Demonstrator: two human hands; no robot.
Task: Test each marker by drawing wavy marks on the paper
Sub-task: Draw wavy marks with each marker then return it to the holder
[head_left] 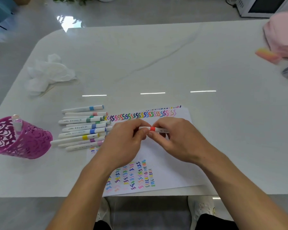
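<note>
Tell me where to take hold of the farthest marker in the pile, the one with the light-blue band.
I would pinch the marker at mid-barrel from above, coming from the far side. It lies flat at the far edge of the pile, with bare table beyond it, while other markers crowd its near side.

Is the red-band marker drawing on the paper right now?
No, the left hand and right hand both grip the red-band marker level over the paper, with no tip showing.

One wide-angle head-worn view looks forward and down, close above the white table (pixel 156 63).
</note>
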